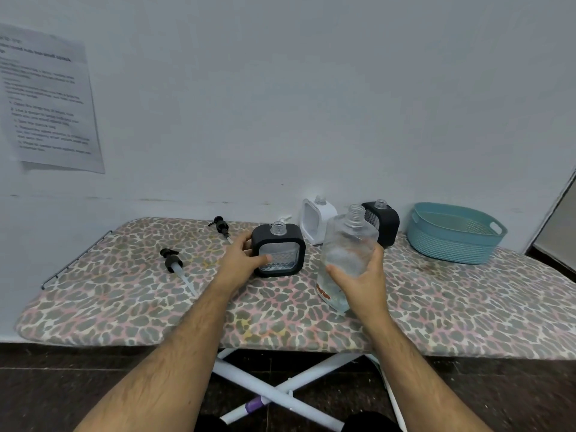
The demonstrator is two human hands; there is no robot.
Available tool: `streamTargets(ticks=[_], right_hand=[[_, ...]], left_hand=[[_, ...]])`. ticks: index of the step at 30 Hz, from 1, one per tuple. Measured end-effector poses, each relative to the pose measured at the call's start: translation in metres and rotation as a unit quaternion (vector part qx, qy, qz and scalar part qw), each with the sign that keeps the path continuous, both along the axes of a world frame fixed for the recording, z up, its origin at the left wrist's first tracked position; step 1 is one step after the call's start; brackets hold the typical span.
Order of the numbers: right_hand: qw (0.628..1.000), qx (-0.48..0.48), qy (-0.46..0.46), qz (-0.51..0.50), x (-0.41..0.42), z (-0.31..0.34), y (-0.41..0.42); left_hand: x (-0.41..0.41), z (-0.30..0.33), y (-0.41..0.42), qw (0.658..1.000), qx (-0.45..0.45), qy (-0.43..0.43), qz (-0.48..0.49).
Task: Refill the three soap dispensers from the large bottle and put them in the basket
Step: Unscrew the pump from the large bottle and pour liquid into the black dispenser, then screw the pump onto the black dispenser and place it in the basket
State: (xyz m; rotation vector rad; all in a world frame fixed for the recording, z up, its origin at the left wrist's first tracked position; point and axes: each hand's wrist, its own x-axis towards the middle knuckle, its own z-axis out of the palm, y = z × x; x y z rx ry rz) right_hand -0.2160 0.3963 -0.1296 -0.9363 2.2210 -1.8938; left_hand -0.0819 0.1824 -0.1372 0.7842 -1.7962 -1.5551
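Near the ironing board's (124, 307) middle, left hand (240, 260) steadies the black dispenser (278, 249), right-hand fingers (338, 271) wrapping the large bottle (346, 254), seemingly uncapped; a hasty tilt could miss the narrow neck.

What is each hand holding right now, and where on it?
Right hand grips the large clear bottle around its lower body. Left hand grips the near black dispenser by its left side, thumb across the front.

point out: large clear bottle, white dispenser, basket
large clear bottle (347, 244), head view, on its clear body above the fingers
white dispenser (311, 218), head view, on its white frame's left side
basket (448, 244), head view, on its teal front wall
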Motion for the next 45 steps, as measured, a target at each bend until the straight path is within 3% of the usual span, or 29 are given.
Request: streamTargets(ticks=[8, 12, 14, 17, 19, 22, 27, 33, 39, 45], right_hand=[[0.999, 0.032, 0.009, 0.014, -0.001, 0.002, 0.003], [0.998, 0.022, 0.039, -0.032, 0.011, 0.009, 0.009], [0.992, -0.011, 0.086, -0.092, 0.022, 0.015, 0.015], [0.952, -0.112, 0.233, -0.163, 0.035, 0.021, 0.019], [0.927, -0.15, 0.306, -0.158, 0.044, 0.024, 0.017], [0.918, -0.173, 0.345, -0.093, 0.064, 0.031, 0.009], [0.963, -0.123, 0.237, 0.044, 0.088, 0.028, -0.017], [0.993, -0.042, 0.041, 0.103, 0.094, 0.028, -0.064], [0.995, 0.031, 0.007, 0.095, 0.077, 0.024, -0.12], [0.99, 0.093, 0.031, 0.106, 0.073, 0.024, -0.18]], left_hand=[[0.005, -0.001, 0.003, 1.0, -0.012, -0.018, 0.018], [0.012, 0.0, 0.01, 0.999, -0.041, -0.021, 0.028], [0.016, 0.0, 0.013, 0.999, -0.041, -0.007, 0.035], [0.024, 0.002, 0.018, 0.999, -0.026, 0.015, 0.042], [0.032, 0.004, 0.018, 0.998, -0.016, 0.025, 0.049], [0.046, 0.01, 0.019, 0.998, -0.014, 0.037, 0.057], [0.078, 0.022, 0.011, 0.997, -0.019, 0.03, 0.073], [0.117, 0.025, -0.007, 0.994, -0.024, 0.015, 0.109], [0.146, 0.026, -0.029, 0.99, -0.017, 0.026, 0.139], [0.161, 0.027, -0.052, 0.987, -0.012, 0.035, 0.159]])
